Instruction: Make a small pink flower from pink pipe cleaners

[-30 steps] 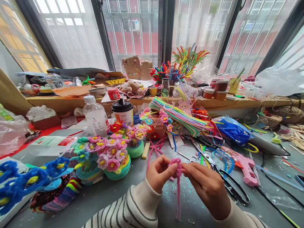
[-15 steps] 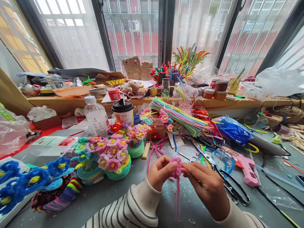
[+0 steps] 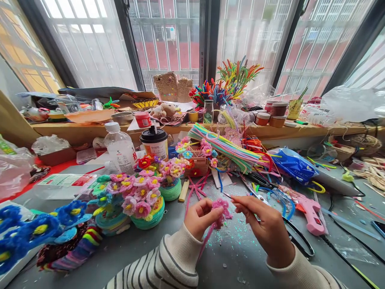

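I've got the pink fuzzy flower (image 3: 221, 209) dead centre between the two hands, so I set my dial on it, twelve toward the windows. The left hand (image 3: 197, 220) sits at eight to nine o'clock, and it's the nearer one: touching, thumb and fingers closed on the flower's near-left edge. Out of that grip runs the pink stem (image 3: 207, 239), a long soft line slanting off to seven, passing close by the left cuff. Over to the right hand (image 3: 264, 224), palm out at three to four, its fingertips up around two, just beside the petals and apart from them as I read it. Thumb and forefinger are drawn close together there; a thin dark point (image 3: 226, 195) shows just left of them, and I can't tell whether they hold it. Both hands hang above the glitter-flecked table (image 3: 222, 273). Further off at four, the pink glue gun (image 3: 311, 214); at nine to ten, potted pink flowers (image 3: 141, 192).
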The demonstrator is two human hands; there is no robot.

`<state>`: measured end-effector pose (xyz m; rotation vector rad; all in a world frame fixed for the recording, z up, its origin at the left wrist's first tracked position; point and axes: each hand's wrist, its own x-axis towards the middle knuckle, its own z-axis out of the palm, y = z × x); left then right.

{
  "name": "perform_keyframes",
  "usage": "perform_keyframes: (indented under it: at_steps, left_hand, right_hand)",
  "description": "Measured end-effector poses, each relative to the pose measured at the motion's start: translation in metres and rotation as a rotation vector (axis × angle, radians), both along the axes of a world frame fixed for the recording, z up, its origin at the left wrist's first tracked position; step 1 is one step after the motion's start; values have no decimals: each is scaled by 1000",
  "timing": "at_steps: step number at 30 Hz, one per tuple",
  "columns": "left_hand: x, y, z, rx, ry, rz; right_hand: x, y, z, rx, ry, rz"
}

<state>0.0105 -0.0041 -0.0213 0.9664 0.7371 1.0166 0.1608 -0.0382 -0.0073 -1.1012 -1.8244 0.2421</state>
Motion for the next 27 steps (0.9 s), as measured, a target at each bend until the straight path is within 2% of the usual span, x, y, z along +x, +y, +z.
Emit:
perform_keyframes:
  at_steps: [7, 12, 16, 27]
  left_hand:
    - [0, -2, 1, -19, 31, -90]
    - [-1, -1, -2, -42, 40, -72]
    - [0, -2, -1, -43, 77, -62]
    - [0, -2, 0, -18, 146, -54]
  right_hand:
    - [-1, -1, -2, 120, -205, 21]
    - [-5, -4, -1, 112, -283, -7]
    - [-4, -3, -1, 76, -314, 2]
    - [-3, -5, -1, 117, -297, -22]
